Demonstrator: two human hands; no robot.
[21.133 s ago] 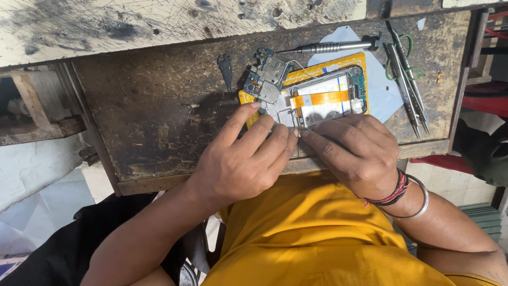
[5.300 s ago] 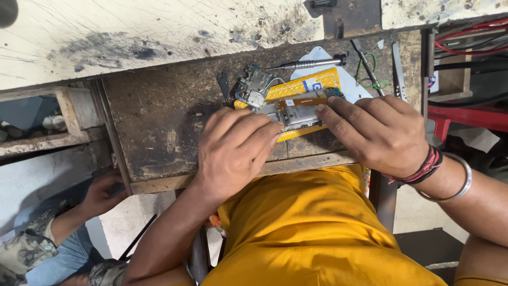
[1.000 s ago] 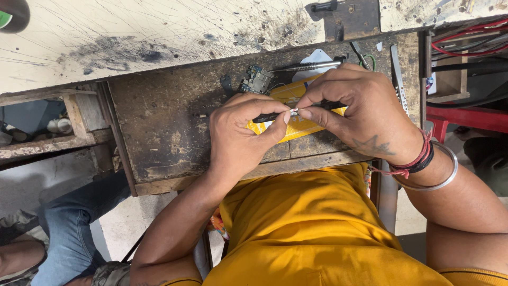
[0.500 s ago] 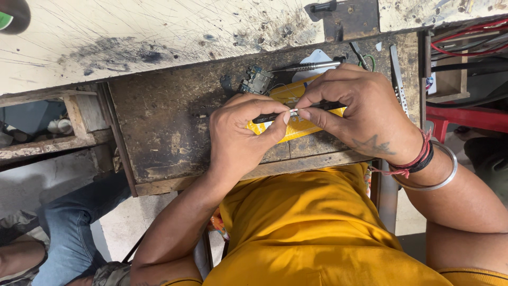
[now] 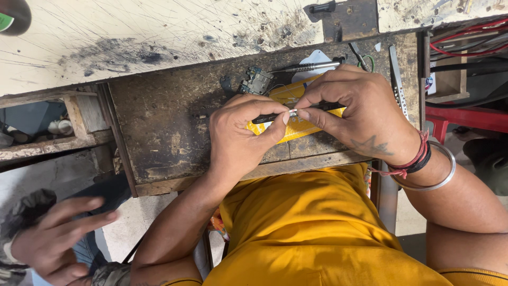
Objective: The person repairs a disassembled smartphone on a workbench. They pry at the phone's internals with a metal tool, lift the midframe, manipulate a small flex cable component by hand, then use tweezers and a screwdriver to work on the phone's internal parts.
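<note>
Now small silvery part (image 5: 292,112) pinched between my left hand (image 5: 241,135) and right hand (image 5: 360,114) fingertips, over dark slim tool (image 5: 275,116) and yellow opened phone (image 5: 296,132), near workbench (image 5: 159,122) front edge. Circuit board (image 5: 256,82) lies loose behind; screwdriver (image 5: 307,66) idle. I judge work midway; another person's hand (image 5: 53,238) lower left.

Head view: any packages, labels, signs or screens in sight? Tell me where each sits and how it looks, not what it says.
Yellow sheet: flat on the dark workbench under both hands, mostly covered; whether it is a package, I cannot tell.
Green label: on a dark round object at the top left corner, cut off by the frame.
Small sticker: on the wooden post at right, white with blue and red.
No screens or signs.
</note>
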